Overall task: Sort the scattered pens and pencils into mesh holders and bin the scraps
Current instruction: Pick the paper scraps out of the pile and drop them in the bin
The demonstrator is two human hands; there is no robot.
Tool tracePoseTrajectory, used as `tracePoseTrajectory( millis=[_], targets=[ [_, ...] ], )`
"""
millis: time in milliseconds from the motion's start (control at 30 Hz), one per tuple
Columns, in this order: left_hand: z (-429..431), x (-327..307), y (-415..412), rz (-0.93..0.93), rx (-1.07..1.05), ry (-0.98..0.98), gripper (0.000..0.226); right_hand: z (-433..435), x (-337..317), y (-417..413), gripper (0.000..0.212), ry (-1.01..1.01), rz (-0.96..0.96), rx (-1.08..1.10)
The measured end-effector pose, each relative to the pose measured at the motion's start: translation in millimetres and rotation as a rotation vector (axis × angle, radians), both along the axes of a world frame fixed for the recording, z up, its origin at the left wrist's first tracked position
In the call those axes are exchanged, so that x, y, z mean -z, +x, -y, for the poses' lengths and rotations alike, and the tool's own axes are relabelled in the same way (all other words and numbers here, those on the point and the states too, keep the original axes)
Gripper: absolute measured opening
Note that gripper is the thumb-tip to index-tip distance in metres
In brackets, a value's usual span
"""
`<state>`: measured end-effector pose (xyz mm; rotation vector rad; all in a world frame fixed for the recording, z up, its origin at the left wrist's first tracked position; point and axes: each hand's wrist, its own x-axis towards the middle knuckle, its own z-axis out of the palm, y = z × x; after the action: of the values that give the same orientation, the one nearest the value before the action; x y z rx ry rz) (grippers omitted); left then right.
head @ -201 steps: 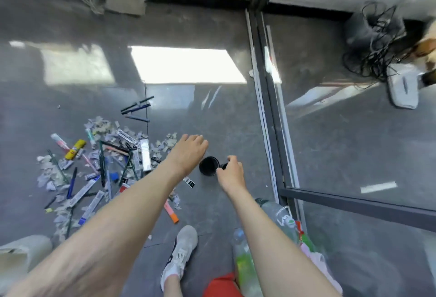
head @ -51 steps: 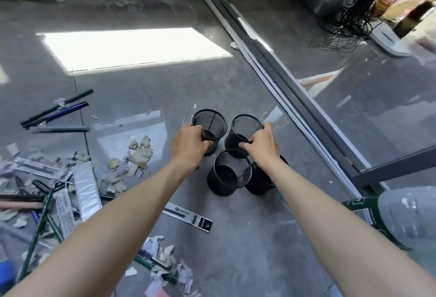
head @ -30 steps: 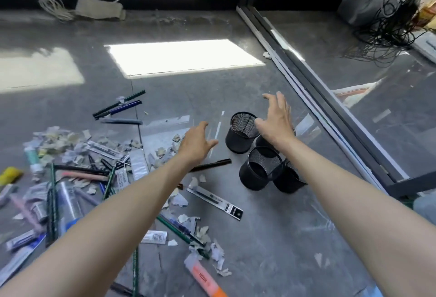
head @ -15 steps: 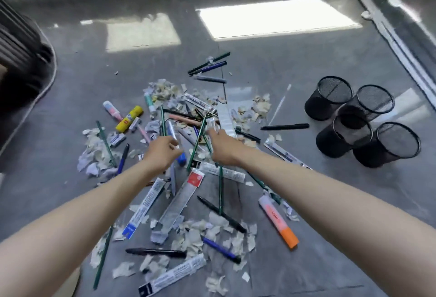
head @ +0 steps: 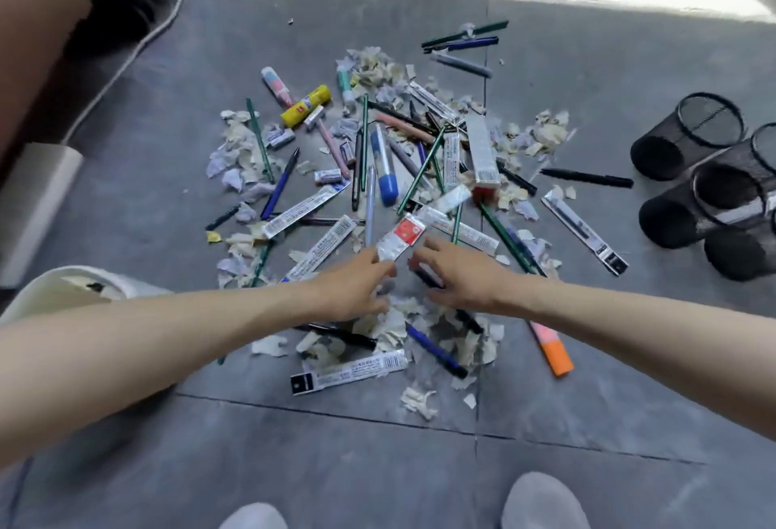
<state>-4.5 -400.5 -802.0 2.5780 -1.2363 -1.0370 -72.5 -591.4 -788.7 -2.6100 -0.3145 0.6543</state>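
Heaped unsorted on grey floor (head: 126, 465): coloured pens, pencils, torn paper scraps (head: 384, 167). Grouped rightward for filling: four black mesh holders (head: 688, 138). Poised at near edge: left hand (head: 357, 287) at clear red-labelled wrapper (head: 403, 234), right hand (head: 460, 276) over dark pen (head: 423, 276); grasps undetermined.

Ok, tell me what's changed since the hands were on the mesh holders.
Both hands let go of the mesh holders and moved left to the pile of pens and scraps. The left hand now reaches a red-labelled packet, the right hand a dark pen beside it; a grip is not clear. The holders stay clustered; the pile is still unsorted.
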Motion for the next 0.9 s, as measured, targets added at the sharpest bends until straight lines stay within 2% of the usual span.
tracePoseTrajectory(
  millis=[100, 200, 267, 333, 400, 500, 600, 733, 800, 900],
  targets=[
    [-20, 13, -27, 0.043, 0.23, -0.151, 0.059, -8, 7, -13, 0.05, -0.028, -0.143, -0.142],
    [-30, 14, -35, 0.085, 0.248, -0.117, 0.063, -7, 15, -20, 0.064, -0.107, -0.182, -0.165],
    [-31, 15, -34, 0.116, 0.174, -0.075, 0.051, -9, 17, -24, 0.061, -0.083, -0.105, -0.059],
    [-29, 18, -29, 0.114, 0.065, -0.111, 0.033, -18, 16, -28, 0.059, -0.072, -0.064, 0.058],
    [-26, 18, -20, 0.11, -0.075, -0.146, 0.023, -29, 18, -32, 0.057, -0.158, -0.052, 0.046],
    [-24, 20, -5, 0.158, -0.136, -0.175, 0.027, -38, 24, -39, 0.044, -0.267, -0.077, -0.016],
    [-24, 20, 5, 0.168, -0.104, -0.152, 0.029, -37, 26, -37, 0.034, -0.249, -0.133, 0.039],
    [-21, 23, -10, 0.013, -0.149, -0.149, 0.028, -30, 22, -36, 0.028, -0.21, -0.151, 0.097],
    [-19, 22, -26, -0.039, -0.098, -0.158, 0.036, -25, 19, -42, 0.02, -0.204, -0.165, 0.108],
    [-13, 17, -43, 0.044, 0.021, -0.171, 0.042, -14, 16, -54, 0.011, -0.166, -0.145, 0.172]
  ],
)
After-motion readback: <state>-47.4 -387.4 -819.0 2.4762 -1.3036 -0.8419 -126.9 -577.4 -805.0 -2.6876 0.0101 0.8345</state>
